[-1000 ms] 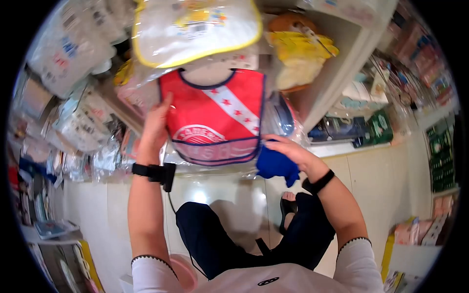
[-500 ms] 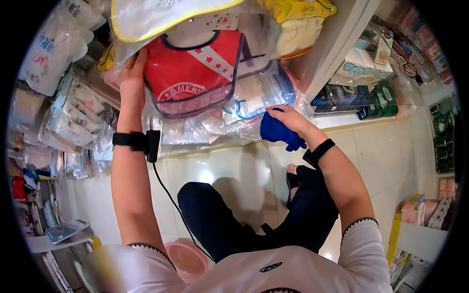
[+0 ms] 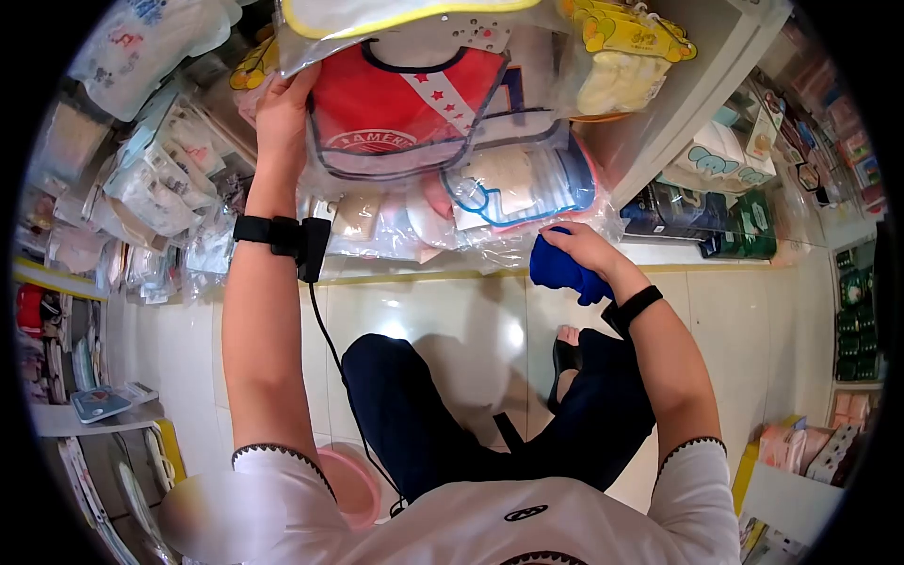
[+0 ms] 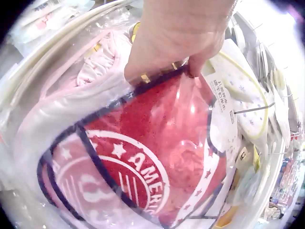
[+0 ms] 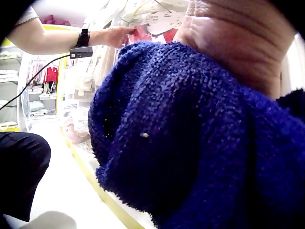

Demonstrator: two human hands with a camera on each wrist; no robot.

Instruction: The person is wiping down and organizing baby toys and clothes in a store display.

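Note:
A red bib (image 3: pixel 381 111) in clear plastic, with navy edging and a white starred stripe, hangs among other packed goods at the shelf front. My left hand (image 3: pixel 281 111) grips its left edge, thumb on the front; the left wrist view shows the same bib (image 4: pixel 152 114) with its "AMERI" print and a creased wrapper. Lower and to the right, my right hand (image 3: pixel 591 250) holds a bunched blue cloth (image 3: pixel 557 267), apart from the bib. Up close in the right wrist view, the cloth (image 5: pixel 190 133) looks fuzzy, and it hides most of that hand's fingers.
A white bib with yellow trim (image 3: pixel 405 17) hangs above the red one. Yellow-carded packs (image 3: pixel 626 80) hang beside the shelf's upright panel (image 3: pixel 702 89). Bagged items (image 3: pixel 377 221) lie on the bottom shelf. A pink basin (image 3: pixel 348 485) stands on the floor beside the person's leg.
My right hand has drawn back from the bib's lower right corner, carrying the blue cloth toward the body. The bib's right side has swung back, uncovering packs behind it; my left hand keeps its grip.

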